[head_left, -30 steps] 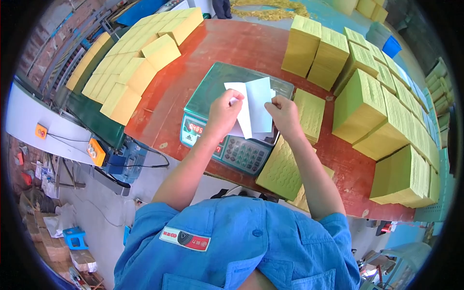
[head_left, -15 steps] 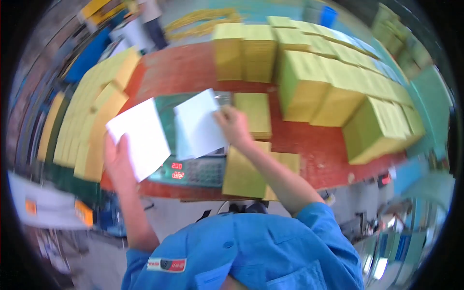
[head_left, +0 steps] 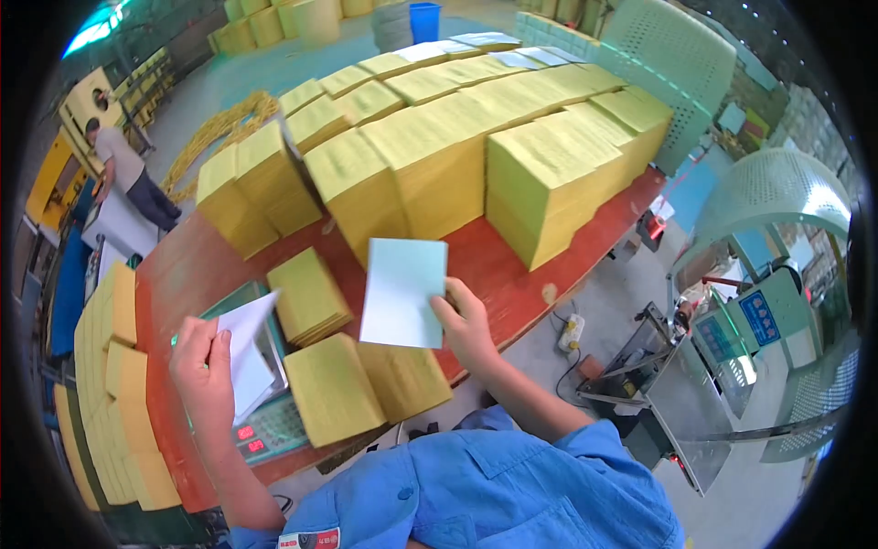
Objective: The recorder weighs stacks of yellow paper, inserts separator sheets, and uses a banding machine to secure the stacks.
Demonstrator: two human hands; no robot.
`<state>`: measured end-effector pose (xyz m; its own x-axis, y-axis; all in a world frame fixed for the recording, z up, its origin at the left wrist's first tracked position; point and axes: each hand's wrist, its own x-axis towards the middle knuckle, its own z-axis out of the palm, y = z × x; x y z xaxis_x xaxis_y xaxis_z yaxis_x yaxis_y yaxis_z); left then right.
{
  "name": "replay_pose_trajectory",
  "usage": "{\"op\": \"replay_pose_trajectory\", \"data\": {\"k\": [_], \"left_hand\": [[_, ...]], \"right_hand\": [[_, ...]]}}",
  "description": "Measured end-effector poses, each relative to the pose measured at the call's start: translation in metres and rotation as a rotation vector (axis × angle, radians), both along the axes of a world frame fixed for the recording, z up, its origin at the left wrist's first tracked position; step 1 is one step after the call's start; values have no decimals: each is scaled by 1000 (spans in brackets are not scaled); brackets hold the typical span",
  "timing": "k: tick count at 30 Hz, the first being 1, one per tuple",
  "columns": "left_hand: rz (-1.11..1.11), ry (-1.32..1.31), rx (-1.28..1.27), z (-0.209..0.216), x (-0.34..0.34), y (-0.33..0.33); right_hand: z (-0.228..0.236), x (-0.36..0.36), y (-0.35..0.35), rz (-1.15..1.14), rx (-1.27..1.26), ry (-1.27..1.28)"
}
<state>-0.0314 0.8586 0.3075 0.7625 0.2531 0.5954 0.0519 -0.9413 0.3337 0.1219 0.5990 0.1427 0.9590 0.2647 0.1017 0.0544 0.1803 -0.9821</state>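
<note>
left hand (head_left: 201,352), one; right hand (head_left: 465,320), one.
pale sheet (head_left: 402,293): one showing in the right hand, any behind it hidden.
white paper (head_left: 245,357): at least one piece in the left hand; overlap hides the exact number.
scale (head_left: 283,430): one.
red readouts (head_left: 245,432): two visible.
low yellow stacks (head_left: 309,284): three, near the scale.
tall yellow stacks (head_left: 274,174): two, side by side.
packed yellow rows (head_left: 439,146): stacks too close to count.
red table (head_left: 512,311): one.
blue bin (head_left: 425,23): one.
co-worker (head_left: 121,160): one.
power strip (head_left: 572,334): one.
</note>
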Motion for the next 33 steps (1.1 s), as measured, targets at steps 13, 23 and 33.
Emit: {"op": "replay_pose_trajectory", "data": {"k": [13, 23, 33], "left_hand": [[-505, 170, -1296, -15, 367, -221], [-281, 351, -911, -40, 403, -241], [-149, 271, -595, -46, 400, -253]], "right_hand": [[-71, 72, -211, 92, -6, 348], [-79, 122, -254, 415, -98, 431], [-89, 136, -253, 470, -18, 448]]}}
